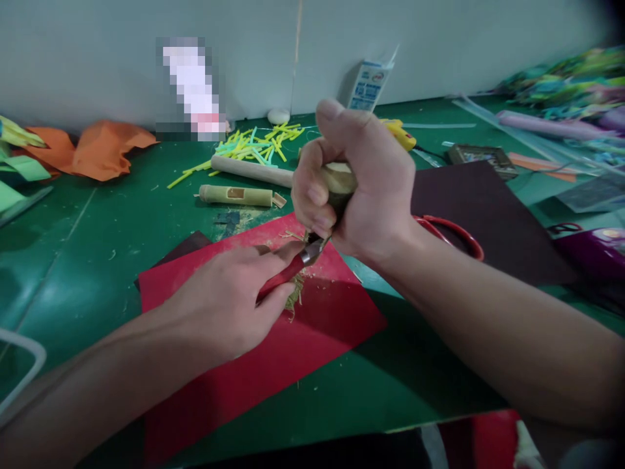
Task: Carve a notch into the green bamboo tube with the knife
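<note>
My left hand (239, 293) is closed around the red handle of a carving tool (283, 277), whose metal tip points up and right. Raised just above and to the right, my right hand (359, 176) grips a short greenish-brown piece of bamboo or wood (338, 185), its pale end facing up. The tool's tip meets the lower end of that piece, though the exact contact is partly hidden by fingers. Beneath both hands lies a red sheet (254, 384), with shavings (294, 294) scattered on it.
A notched bamboo tube (237, 195), a wooden rod (251, 170) and yellow-green sticks (244, 146) lie behind. Red-handled scissors (454, 234) rest on a dark sheet (493, 215) at right. A carton (370, 85) leans against the wall; orange material (110, 150) is at left.
</note>
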`<state>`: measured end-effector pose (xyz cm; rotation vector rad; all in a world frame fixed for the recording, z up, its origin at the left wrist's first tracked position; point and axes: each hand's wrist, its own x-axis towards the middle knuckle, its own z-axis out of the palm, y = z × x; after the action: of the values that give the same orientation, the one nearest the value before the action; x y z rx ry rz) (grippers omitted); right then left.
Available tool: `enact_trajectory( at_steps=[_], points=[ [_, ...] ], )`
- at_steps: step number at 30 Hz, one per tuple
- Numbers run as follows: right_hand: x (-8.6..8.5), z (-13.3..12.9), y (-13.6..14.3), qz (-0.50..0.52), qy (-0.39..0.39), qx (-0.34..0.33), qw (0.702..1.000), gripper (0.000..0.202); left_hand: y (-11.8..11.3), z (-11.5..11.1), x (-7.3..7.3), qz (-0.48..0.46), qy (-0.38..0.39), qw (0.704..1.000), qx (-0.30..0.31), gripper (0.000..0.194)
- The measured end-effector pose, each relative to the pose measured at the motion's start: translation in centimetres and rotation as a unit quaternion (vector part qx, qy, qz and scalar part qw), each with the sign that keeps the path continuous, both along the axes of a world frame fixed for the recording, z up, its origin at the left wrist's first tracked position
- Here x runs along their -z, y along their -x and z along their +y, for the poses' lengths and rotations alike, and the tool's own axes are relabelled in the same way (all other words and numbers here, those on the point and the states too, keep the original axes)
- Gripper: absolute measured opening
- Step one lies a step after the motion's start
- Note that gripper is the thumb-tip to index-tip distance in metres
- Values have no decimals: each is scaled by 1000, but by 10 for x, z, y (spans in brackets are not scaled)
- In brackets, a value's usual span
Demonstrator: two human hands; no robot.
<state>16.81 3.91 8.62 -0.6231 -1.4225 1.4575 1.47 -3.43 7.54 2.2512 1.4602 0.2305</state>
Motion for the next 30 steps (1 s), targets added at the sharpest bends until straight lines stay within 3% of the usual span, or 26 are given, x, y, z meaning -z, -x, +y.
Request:
enact_trajectory(
  at_steps=[8,14,23,28,29,30],
  points=[
    [-1,0,-2,-17,10,-19,1000,59,14,2,-15,63,-12,998,9,38],
    [2,1,0,11,-11,-7,1000,61,12,2,-11,67,-22,997,30,34],
    [-2,-3,5,-28,1,43,999,64,5,3,-4,31,-17,999,8,27],
    [-2,-3,6,9,18,59,998,61,-1,1,-5,-14,14,1000,5,32],
    [-1,-3,5,11,12,9,1000,56,-2,0,-5,-21,23,1000,4,36],
    [-1,-2,4,20,10,1,1000,54,-3,1,-5,-25,28,999,1,39]
  ],
)
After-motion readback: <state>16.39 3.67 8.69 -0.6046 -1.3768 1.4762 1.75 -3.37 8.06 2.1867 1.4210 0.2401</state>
